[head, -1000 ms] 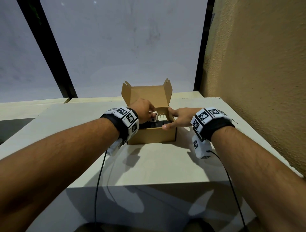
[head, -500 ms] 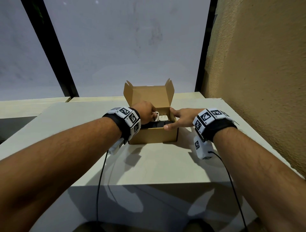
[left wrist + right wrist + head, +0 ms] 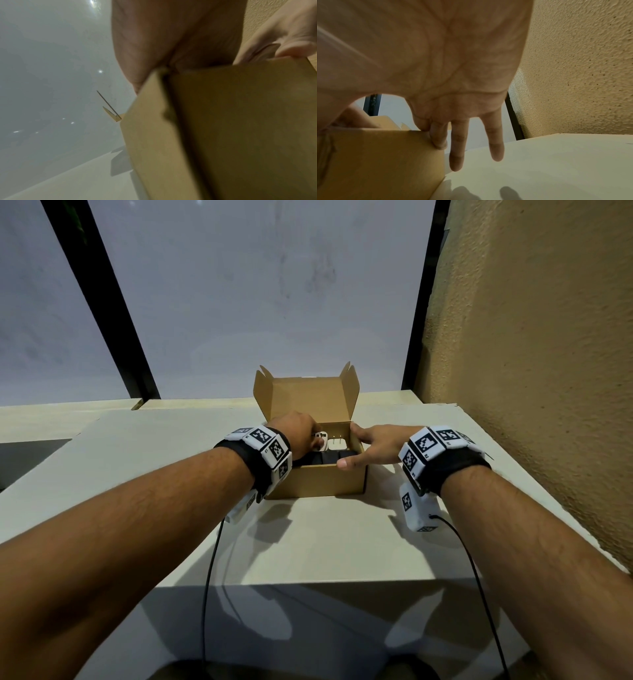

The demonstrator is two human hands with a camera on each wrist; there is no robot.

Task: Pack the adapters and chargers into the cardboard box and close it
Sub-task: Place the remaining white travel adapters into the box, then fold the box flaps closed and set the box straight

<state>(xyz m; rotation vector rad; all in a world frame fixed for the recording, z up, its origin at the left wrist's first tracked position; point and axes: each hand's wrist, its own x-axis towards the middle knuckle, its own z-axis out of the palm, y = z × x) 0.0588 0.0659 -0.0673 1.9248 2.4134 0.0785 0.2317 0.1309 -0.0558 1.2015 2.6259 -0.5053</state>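
Across the lower half of the head view, a pale table point(image 3: 342, 542), with a frosted window point(image 3: 274, 302) filling the upper left and a rough tan wall point(image 3: 531, 337) down the right edge. At the frame's centre, the cardboard box point(image 3: 318, 481), standing on the table with its lid upright at the back and both side flaps raised. Inside, toward the near side, black chargers point(image 3: 329, 457); behind them, toward the back, a white adapter point(image 3: 336, 444) with its prongs up. Left of centre, the left hand point(image 3: 301, 436) reaching over the box's left wall, fingers curled round a second white adapter point(image 3: 321, 436) just above the opening. Right of centre, the right hand point(image 3: 373, 445) resting on the box's right rim, thumb along the near corner, fingers straight and relaxed, gripping nothing. Only in the right wrist view: that hand's fingers point(image 3: 458, 146) hanging down outside the box wall point(image 3: 376, 162), one fingertip pressed to the far corner, two more spread beside it above the table point(image 3: 547, 162). Only in the left wrist view: the box's outer corner point(image 3: 223, 128) close up and blurred at lower right, the palm point(image 3: 171, 33) above it at upper centre, the held adapter hidden behind cardboard. Around both wrists in the head view, black bands with patterned white blocks point(image 3: 270, 446), thin cables trailing toward the bottom edge.
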